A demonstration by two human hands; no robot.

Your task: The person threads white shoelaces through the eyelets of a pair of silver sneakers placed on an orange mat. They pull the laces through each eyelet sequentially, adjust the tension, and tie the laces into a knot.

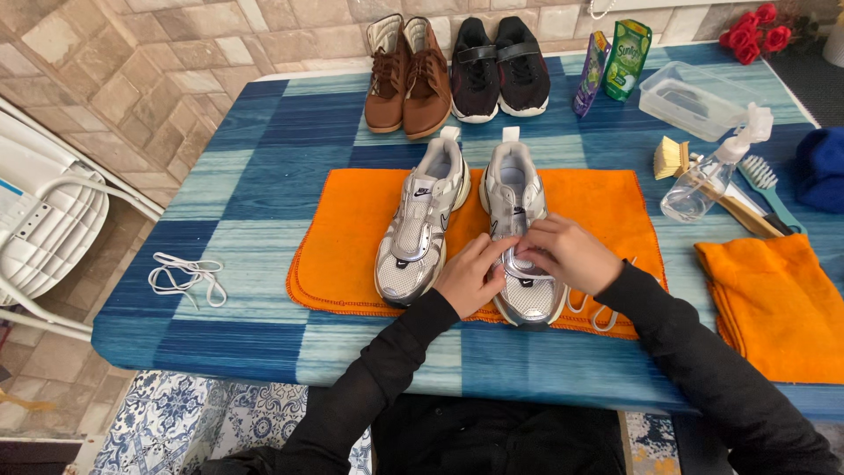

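**Clearly at the laces: both hands on the right-hand silver trainer**

We have both hands over the lace area of the silver mesh running shoe (519,237) that lies on the right side of the orange fleece cloth (352,237). Our left hand (469,277) has its fingers bent against the shoe's inner side, near the lower eyelets. Our right hand (567,253) curls over the tongue, fingertips pinched on what looks like the lace; the grip itself is too small to make out. A loose white lace end (598,312) trails beside the shoe's toe, on the cloth edge.

The matching silver shoe (420,230) lies just beside it, untouched. Another loose white shoelace (186,277) sits well apart on the blue striped surface (264,158).

We judge the step to be working the lace through the eyelets. Handling it calls for a fine pinch from one hand while the other steadies the shoe, since the light shoe could slide on the soft cloth.
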